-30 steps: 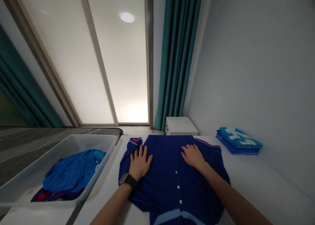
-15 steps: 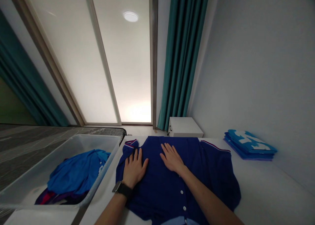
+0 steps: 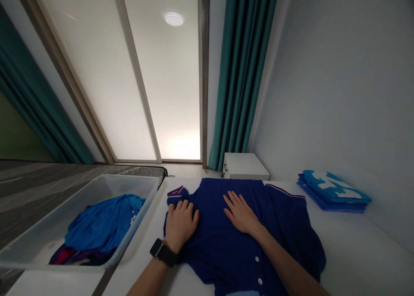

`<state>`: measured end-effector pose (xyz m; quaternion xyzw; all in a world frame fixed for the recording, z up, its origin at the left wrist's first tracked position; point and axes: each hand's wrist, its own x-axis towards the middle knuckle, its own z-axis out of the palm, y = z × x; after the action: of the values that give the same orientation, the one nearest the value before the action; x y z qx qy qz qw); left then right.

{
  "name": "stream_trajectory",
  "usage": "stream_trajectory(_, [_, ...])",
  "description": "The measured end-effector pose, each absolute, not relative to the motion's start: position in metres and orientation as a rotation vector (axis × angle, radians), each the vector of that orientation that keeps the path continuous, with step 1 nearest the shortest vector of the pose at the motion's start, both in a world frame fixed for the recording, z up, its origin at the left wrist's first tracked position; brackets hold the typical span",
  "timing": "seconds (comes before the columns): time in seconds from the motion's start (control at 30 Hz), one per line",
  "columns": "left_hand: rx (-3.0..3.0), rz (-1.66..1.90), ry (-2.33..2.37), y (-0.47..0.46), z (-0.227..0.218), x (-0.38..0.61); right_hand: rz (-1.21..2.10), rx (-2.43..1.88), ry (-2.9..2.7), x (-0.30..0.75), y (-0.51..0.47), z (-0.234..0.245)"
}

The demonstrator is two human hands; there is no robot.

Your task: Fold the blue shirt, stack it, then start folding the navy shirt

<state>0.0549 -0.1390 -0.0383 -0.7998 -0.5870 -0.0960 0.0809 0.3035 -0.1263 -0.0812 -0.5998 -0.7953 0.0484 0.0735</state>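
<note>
A dark blue buttoned shirt (image 3: 223, 248) lies spread on a white table, with red-and-white striped trim on its two far corners. My left hand (image 3: 181, 225), a black watch on its wrist, rests near the shirt's left edge. Its fingers are curled into the cloth just below the striped left corner, with the thumb apart; the fingertips are hidden. Flat on the middle of the shirt lies my right hand (image 3: 241, 213), fingers stretched out. White buttons show below it, and a light blue patch is at the bottom of the view.
Left of the table, a translucent plastic bin (image 3: 148, 205) holds a bright blue garment (image 3: 103, 222) over darker clothes. A stack of folded blue clothes (image 3: 334, 191) lies at the right by the wall. Beyond the table stands a white cabinet (image 3: 246, 166) beside a teal curtain (image 3: 244, 80).
The shirt has slid to the right, and its left side has drawn inward. My right hand has moved right with it. The fingers of my left hand have gone from spread to curled.
</note>
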Motion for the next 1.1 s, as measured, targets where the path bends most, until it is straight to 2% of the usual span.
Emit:
stream_trajectory(0.13, [-2.405, -0.362, -1.719, -0.133, -0.036, 0.048, 0.170, -1.671, -2.460, 0.295, -0.135, -0.075])
stream_trajectory(0.37, [-2.428, -0.492, -1.551, -0.100, -0.046, 0.045, 0.201, -1.682, -2.411, 0.293, -0.136, -0.075])
stream_trajectory(0.67, [-2.481, -0.361, -1.753, -0.051, -0.049, 0.069, 0.188, -1.649, -2.284, 0.293, -0.139, -0.074])
stream_trajectory(0.87, [-2.465, -0.405, -1.875, -0.054, -0.061, 0.073, 0.190, -1.597, -2.225, 0.294, -0.139, -0.071])
stream_trajectory(1.1, [-2.178, -0.597, -2.165, -0.058, -0.054, 0.025, 0.173, -1.599, -2.133, 0.318, -0.132, -0.083])
